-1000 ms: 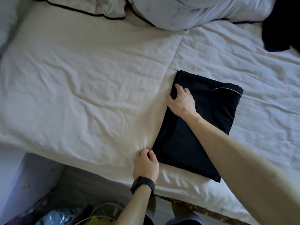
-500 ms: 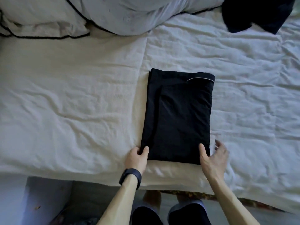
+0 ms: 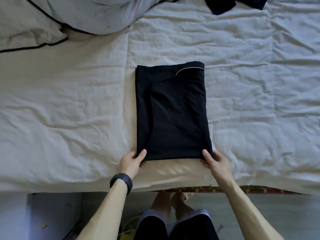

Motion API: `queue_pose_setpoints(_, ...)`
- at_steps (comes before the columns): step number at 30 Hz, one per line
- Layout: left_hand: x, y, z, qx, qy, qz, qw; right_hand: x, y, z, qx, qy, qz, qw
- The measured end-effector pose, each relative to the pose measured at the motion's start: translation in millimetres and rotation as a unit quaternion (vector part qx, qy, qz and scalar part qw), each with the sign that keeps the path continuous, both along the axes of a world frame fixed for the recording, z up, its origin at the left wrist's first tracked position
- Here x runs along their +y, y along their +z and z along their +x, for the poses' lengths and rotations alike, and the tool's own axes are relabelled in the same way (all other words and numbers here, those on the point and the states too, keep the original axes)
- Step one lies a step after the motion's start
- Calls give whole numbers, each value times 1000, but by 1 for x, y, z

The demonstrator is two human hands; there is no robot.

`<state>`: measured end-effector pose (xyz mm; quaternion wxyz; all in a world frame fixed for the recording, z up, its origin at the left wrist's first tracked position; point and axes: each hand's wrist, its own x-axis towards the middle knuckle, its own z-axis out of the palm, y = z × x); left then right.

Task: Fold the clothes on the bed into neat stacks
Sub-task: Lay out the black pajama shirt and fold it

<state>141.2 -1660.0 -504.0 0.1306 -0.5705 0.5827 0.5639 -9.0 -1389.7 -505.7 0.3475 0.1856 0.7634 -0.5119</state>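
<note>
The folded black garment point(image 3: 173, 110) lies flat in the middle of the bed point(image 3: 69, 110), its long sides running away from us and its near short edge close to the edge of the mattress. We see both hands at that near edge, one on each corner. The left hand point(image 3: 131, 161) pinches the near left corner, with the thumb on top of the cloth and the fingers tucked under the edge. The right hand point(image 3: 216, 161) holds the near right corner the same way, thumb pressed on top and fingers curled beside and beneath it. Between the two hands the near edge runs straight.

We find the garment folded into a tidy upright rectangle with several layers. A curved fold line runs down its left part, and a thin pale piping point(image 3: 188, 69) shows near the far right corner. The fabric is matte and nearly smooth.

A dark wristband point(image 3: 122, 181) sits on the left wrist. At the far side of the wrinkled white sheet we see a pillow point(image 3: 86, 13) with dark trim, and another dark piece of clothing point(image 3: 230, 4) at the top edge, well apart from the folded one.
</note>
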Motion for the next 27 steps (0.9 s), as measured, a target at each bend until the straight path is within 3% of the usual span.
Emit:
queue_pose_setpoints(4, 12, 1, 4, -4, 70, 16, 997, 1, -5, 2, 9, 15, -3, 1000)
queue_pose_setpoints(10, 34, 22, 16, -33, 10, -80, 996, 17, 11, 7, 62, 54, 50, 995)
queue_pose_setpoints(13, 60, 30, 34, -55, 42, -43, 997, 33, 20, 38, 63, 75, 94, 991)
queue_pose_setpoints(16, 78, 32, 50, -58, 68, -3, 996, 54, 26, 59, 63, 132, 67, 987)
queue_pose_setpoints(19, 79, 31, 51, -33, 91, 9, 995, 60, 21, 57, 97, 200, 58, 973)
queue_pose_setpoints(27, 66, 31, 51, -59, -2, -86, 995, 64, 10, 50, 211, 272, 214, 914)
